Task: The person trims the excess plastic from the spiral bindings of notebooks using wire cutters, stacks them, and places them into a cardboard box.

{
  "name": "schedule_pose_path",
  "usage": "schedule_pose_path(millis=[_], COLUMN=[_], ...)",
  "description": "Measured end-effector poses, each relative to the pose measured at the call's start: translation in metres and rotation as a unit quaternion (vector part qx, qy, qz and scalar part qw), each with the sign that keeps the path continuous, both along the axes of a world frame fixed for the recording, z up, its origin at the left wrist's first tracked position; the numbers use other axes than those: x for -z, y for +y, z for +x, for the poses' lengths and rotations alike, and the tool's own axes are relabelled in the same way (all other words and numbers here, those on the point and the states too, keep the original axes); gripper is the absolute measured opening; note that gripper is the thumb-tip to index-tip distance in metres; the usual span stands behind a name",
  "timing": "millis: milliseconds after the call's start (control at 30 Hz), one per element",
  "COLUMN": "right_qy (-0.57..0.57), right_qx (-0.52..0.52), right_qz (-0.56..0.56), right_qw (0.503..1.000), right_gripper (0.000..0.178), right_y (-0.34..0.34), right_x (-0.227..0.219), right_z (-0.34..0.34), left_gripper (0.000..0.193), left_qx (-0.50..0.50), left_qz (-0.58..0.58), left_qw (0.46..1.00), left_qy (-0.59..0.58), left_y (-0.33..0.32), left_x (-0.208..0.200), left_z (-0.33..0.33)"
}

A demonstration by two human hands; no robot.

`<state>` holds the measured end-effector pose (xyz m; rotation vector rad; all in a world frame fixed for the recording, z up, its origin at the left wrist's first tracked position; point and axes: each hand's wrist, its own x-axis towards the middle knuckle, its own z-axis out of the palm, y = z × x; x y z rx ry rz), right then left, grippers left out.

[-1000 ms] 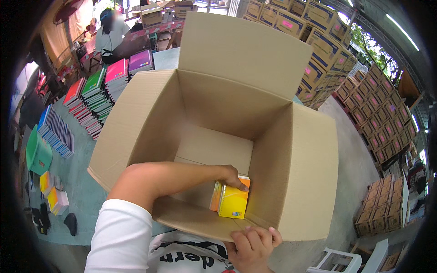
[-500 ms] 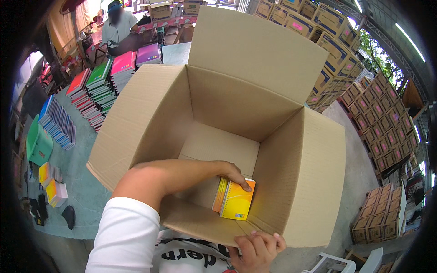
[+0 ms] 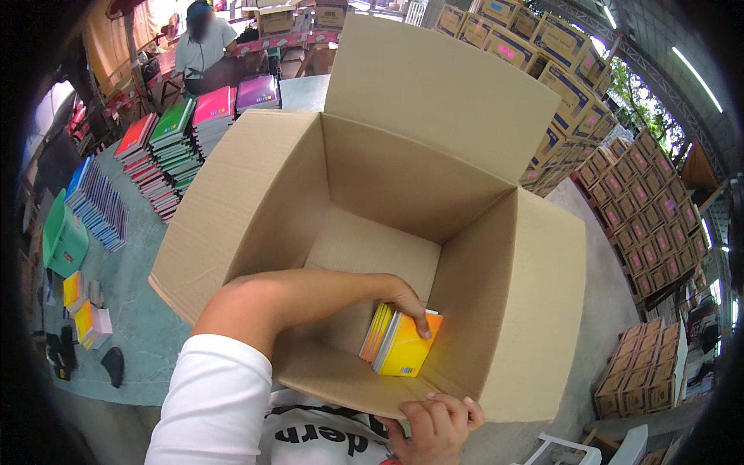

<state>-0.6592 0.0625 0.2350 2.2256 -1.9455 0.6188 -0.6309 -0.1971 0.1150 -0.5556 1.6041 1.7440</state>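
A large open cardboard box [image 3: 380, 143] fills the middle of the view. Down inside its near right corner stands a stack of yellow and orange spiral notebooks [image 3: 404, 349]. My left hand [image 3: 409, 302] reaches in over the left side and grips the top of that stack, thumb across the front cover; some of its fingers are hidden behind the notebooks. At the near wall, my right hand [image 3: 435, 422] has its fingers curled over the box's rim.
Stacks of red, green, pink and purple notebooks [image 3: 170, 128] stand on the greenish table [image 3: 155, 310] at left. Blue notebooks [image 3: 97, 205], a green basket [image 3: 66, 240] and small yellow notebooks [image 3: 91, 324] lie farther left. Stacked cartons [image 3: 647, 213] rise at right. A person [image 3: 203, 50] sits far back.
My left hand has moved slightly right, and the front notebooks lean a little more toward the box's right wall. My right hand stays on the rim.
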Motion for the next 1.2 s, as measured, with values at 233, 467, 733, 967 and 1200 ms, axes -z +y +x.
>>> schedule_pose_path(millis=[233, 467, 733, 967, 1200], right_qy=[0.016, 0.041, -0.037, 0.004, 0.114], right_qx=[0.018, -0.017, 0.007, 0.032, 0.166], right_qz=[0.165, -0.044, -0.264, -0.108, -0.114], right_qw=[0.986, 0.998, 0.964, 0.994, 0.973], right_gripper=[0.035, 0.030, 0.041, 0.050, 0.069], right_y=[-0.015, -0.067, -0.163, -0.329, -0.390], right_x=[-0.019, -0.028, -0.057, -0.011, 0.025], right_z=[-0.027, -0.104, -0.174, -0.181, -0.133], left_gripper=[0.063, 0.063, 0.052, 0.049, 0.049], left_qx=[0.006, -0.352, -0.666, -0.847, -0.914], left_qz=[-0.279, -0.295, -0.281, -0.321, -0.281], left_qw=[0.960, 0.862, 0.495, 0.243, 0.153], left_qy=[0.009, 0.213, 0.482, 0.348, 0.250], left_y=[0.027, -0.004, 0.079, 0.186, 0.287], left_x=[-0.045, -0.203, -0.295, -0.261, -0.174], left_z=[-0.003, 0.084, 0.267, 0.438, 0.604])
